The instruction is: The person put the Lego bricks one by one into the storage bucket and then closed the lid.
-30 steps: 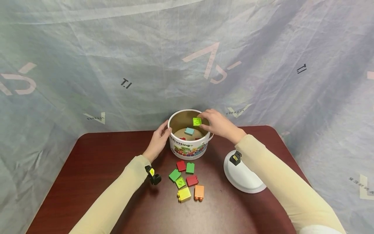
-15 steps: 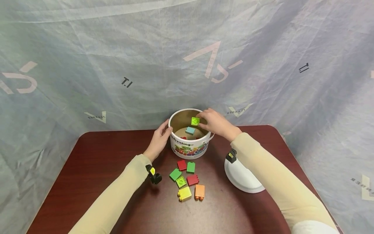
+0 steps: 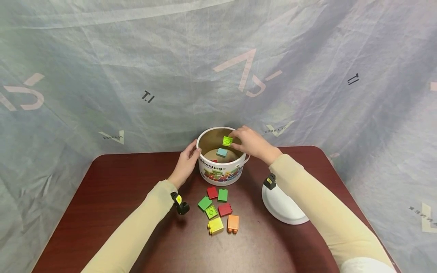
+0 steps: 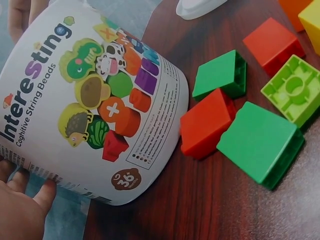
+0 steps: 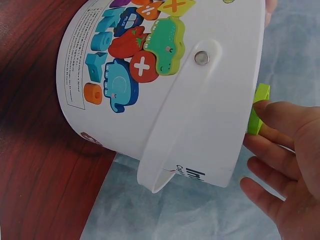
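Observation:
In the head view a white printed bucket (image 3: 223, 175) stands at the table's far side. My left hand (image 3: 184, 167) holds its left side, thumb near the rim; the left wrist view shows that hand's fingers (image 4: 45, 195) against the wall. Over the opening my right hand (image 3: 254, 146) pinches a lime-green block (image 3: 227, 141) between thumb and fingers. In the right wrist view the same block (image 5: 259, 109) is partly behind the rim. A light-blue block (image 3: 221, 152) and bits of red show inside the bucket.
Several blocks lie before the bucket, among them a red block (image 3: 212, 192), a green block (image 3: 222, 195), a yellow block (image 3: 216, 226) and an orange block (image 3: 233, 224). A white lid (image 3: 283, 206) lies under the right forearm. Grey cloth (image 3: 177, 76) hangs behind the table.
My right hand has shifted slightly left over the bucket, bringing the lime-green block with it. The left hand and the blocks on the table stay put.

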Motion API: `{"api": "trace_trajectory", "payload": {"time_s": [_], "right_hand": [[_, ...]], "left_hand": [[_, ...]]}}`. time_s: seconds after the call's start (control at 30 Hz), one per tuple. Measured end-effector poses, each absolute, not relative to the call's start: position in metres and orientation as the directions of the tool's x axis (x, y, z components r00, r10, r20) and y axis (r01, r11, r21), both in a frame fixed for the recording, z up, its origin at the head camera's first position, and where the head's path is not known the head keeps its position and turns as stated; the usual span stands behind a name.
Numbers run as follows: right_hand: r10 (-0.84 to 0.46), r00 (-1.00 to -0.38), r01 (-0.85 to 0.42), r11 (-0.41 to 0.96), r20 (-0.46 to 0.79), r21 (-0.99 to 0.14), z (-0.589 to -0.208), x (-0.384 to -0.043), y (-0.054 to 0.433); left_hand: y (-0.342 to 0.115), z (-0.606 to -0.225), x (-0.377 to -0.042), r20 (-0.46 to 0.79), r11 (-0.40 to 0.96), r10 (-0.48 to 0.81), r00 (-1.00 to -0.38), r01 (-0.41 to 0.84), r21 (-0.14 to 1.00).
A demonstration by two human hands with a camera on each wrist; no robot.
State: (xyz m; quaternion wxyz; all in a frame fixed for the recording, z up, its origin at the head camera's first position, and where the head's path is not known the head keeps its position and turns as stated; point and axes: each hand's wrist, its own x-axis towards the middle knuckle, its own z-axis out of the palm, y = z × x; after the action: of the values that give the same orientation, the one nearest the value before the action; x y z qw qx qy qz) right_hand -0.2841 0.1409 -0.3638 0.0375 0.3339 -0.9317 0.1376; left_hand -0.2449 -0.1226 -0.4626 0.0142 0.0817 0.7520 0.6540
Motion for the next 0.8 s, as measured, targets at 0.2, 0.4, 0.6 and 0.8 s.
{"api": "trace_trajectory", "payload": {"time_s": [0.2,0.4,0.6,0.8], "right_hand": [[-0.621,-0.77,-0.637,0.738,0.145,-0.223,-0.367,-0.284,0.139],[-0.621,-0.768,-0.64,0.737,0.156,-0.217,-0.369,-0.284,0.138],[-0.621,-0.767,-0.641,0.734,0.161,-0.225,-0.368,-0.282,0.142],[-0.623,-0.758,-0.652,0.717,0.195,-0.246,-0.368,-0.281,0.148]], "left_hand": [[-0.124,-0.465,-0.243,0.076,0.139,0.145,-0.986,0.097,0.986],[-0.124,-0.464,-0.244,0.091,0.132,0.149,-0.985,0.111,0.985],[-0.124,-0.464,-0.244,0.088,0.129,0.152,-0.984,0.108,0.986],[-0.124,-0.46,-0.243,0.088,0.114,0.161,-0.983,0.107,0.988]]}}
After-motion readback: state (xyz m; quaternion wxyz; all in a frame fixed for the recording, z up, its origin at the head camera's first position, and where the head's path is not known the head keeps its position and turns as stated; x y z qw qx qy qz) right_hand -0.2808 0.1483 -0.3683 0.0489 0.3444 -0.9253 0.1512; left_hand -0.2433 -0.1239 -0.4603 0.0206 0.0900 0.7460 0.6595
